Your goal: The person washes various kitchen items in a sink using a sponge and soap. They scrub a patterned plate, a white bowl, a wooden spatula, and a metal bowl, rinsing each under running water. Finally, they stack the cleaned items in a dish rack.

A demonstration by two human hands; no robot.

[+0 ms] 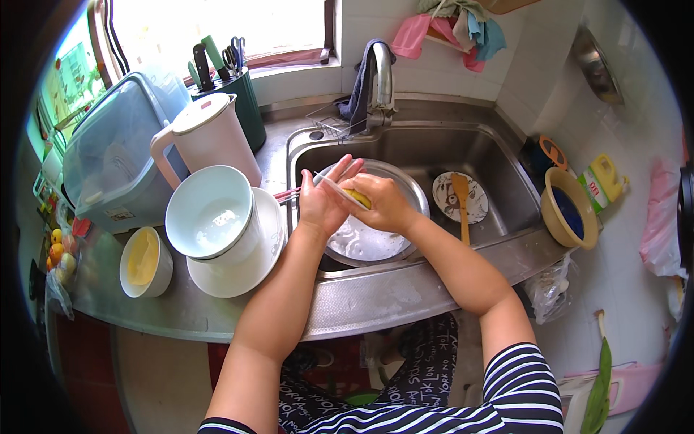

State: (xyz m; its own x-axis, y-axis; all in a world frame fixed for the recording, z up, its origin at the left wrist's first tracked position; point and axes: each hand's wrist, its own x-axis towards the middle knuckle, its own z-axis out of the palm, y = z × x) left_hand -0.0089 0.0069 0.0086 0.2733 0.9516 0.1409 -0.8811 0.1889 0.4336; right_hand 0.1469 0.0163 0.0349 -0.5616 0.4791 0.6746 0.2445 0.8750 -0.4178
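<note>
Left hand point(320, 204) fingers extended, close together, pinching chopsticks point(334, 186); count unclear, pink ends partly hidden behind palm. Right hand point(382, 202) curled around one yellow sponge point(356, 197), mostly covered. Below, one steel basin point(405, 189) in sink point(499, 166); one wooden spatula point(462, 199) on one plate point(477, 206).

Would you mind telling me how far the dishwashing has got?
Done: white bowl on a white plate on the counter. In hand: left hand holds chopsticks; right hand scrubs with a yellow sponge. Left: soapy steel basin, patterned plate, wooden spatula.
</note>
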